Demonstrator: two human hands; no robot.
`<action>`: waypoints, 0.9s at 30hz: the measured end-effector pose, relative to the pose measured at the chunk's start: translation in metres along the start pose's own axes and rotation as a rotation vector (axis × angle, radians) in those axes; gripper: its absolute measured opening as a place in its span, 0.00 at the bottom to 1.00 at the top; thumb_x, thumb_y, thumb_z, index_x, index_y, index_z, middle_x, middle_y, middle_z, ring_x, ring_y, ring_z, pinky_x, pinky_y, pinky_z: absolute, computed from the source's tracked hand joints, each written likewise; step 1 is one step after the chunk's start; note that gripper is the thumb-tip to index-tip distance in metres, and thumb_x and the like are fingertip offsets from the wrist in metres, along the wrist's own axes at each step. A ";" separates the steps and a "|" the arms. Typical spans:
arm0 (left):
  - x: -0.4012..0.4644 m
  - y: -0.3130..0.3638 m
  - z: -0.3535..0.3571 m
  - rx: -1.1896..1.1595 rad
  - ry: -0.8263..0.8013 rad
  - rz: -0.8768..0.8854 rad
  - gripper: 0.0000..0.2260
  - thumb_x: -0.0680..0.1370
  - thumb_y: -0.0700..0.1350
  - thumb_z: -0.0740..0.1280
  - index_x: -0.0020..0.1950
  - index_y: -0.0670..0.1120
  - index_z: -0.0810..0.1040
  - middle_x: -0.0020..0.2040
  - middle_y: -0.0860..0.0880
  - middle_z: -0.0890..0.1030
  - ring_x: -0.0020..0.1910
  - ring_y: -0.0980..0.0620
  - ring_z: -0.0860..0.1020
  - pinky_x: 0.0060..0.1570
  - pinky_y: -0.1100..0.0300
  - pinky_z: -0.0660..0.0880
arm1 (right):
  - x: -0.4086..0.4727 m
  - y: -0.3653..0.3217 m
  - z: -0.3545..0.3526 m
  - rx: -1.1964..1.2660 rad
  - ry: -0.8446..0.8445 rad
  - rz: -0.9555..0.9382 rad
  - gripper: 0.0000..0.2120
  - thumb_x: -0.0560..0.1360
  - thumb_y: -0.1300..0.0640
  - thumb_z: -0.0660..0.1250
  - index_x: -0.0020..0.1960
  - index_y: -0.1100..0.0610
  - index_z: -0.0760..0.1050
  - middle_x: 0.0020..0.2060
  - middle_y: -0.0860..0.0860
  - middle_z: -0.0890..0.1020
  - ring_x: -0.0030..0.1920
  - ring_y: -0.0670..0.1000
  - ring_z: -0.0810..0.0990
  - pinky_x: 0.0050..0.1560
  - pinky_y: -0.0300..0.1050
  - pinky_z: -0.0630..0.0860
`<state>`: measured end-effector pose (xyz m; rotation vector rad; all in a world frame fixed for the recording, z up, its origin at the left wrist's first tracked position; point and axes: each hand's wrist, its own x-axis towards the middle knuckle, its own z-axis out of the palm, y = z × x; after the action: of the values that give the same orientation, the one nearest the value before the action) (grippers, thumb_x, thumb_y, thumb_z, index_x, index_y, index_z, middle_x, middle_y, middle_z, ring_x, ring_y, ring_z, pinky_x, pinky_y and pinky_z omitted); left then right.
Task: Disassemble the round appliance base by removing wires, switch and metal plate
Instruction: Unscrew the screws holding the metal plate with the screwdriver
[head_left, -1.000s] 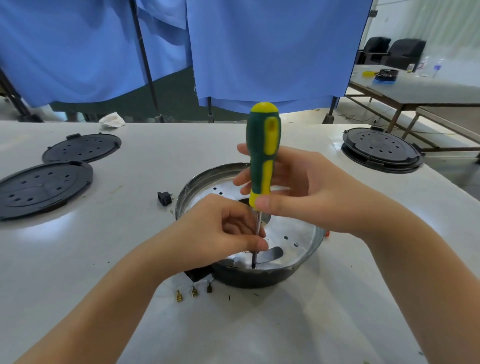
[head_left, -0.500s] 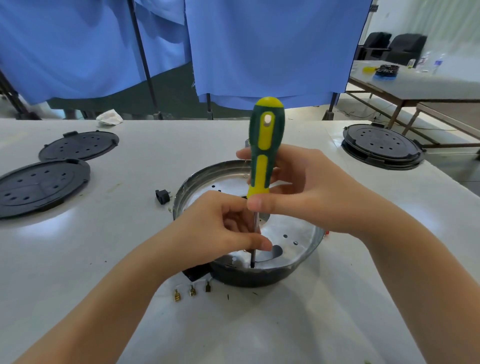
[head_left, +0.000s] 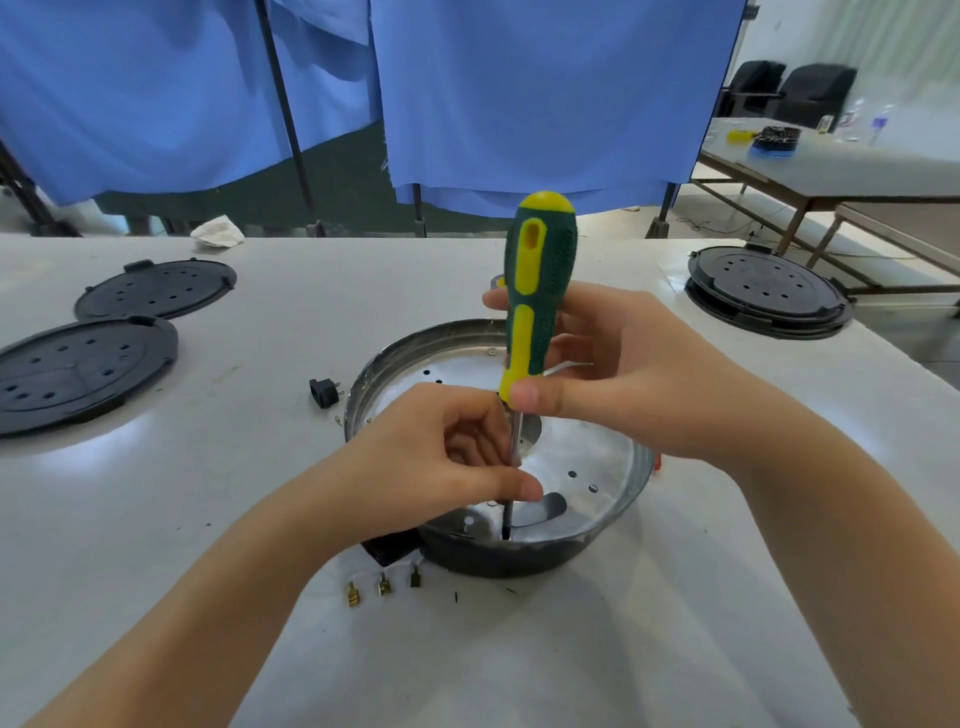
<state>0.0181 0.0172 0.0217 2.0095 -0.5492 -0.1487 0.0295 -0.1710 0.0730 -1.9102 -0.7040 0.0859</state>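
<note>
The round appliance base (head_left: 631, 470), a dark bowl with a shiny perforated metal plate (head_left: 587, 457) inside, sits in the middle of the white table. A green and yellow screwdriver (head_left: 537, 291) stands upright in it, tip down near the front rim of the plate. My right hand (head_left: 623, 374) grips the handle. My left hand (head_left: 447, 462) pinches the steel shaft lower down. A black switch block (head_left: 389, 551) sticks out at the base's front left, partly hidden under my left wrist. Three brass wire terminals (head_left: 382, 587) lie on the table in front of it.
A small black plug piece (head_left: 323, 392) lies left of the base. Two black perforated covers (head_left: 78, 371) (head_left: 156, 288) rest at the far left, a stacked black cover (head_left: 766, 291) at the back right. Blue curtains hang behind; another table stands at right.
The screwdriver handle has turned about its axis in my right hand, its yellow strip and hole facing differently. Both hands and the base stay in place.
</note>
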 end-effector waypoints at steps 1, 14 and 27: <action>0.000 -0.001 -0.001 -0.015 -0.039 0.000 0.08 0.68 0.45 0.78 0.42 0.46 0.81 0.37 0.49 0.84 0.37 0.52 0.83 0.42 0.58 0.81 | 0.000 0.000 -0.001 0.033 -0.025 -0.003 0.21 0.70 0.63 0.74 0.61 0.51 0.74 0.53 0.58 0.82 0.49 0.52 0.83 0.52 0.48 0.81; 0.001 0.001 0.001 -0.001 -0.025 0.026 0.11 0.67 0.47 0.79 0.43 0.44 0.82 0.36 0.47 0.83 0.36 0.47 0.82 0.42 0.53 0.81 | 0.000 0.003 0.005 0.084 0.011 -0.020 0.21 0.68 0.61 0.76 0.59 0.51 0.76 0.49 0.53 0.83 0.49 0.53 0.83 0.51 0.44 0.81; 0.001 0.002 -0.001 0.025 -0.069 0.038 0.12 0.69 0.45 0.77 0.49 0.43 0.81 0.39 0.50 0.84 0.39 0.52 0.83 0.45 0.54 0.81 | 0.000 0.006 0.004 0.055 0.011 -0.036 0.24 0.65 0.54 0.76 0.59 0.45 0.75 0.55 0.55 0.82 0.50 0.51 0.83 0.49 0.42 0.81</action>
<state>0.0191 0.0167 0.0239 2.0230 -0.6357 -0.1891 0.0304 -0.1699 0.0664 -1.8438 -0.7211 0.0720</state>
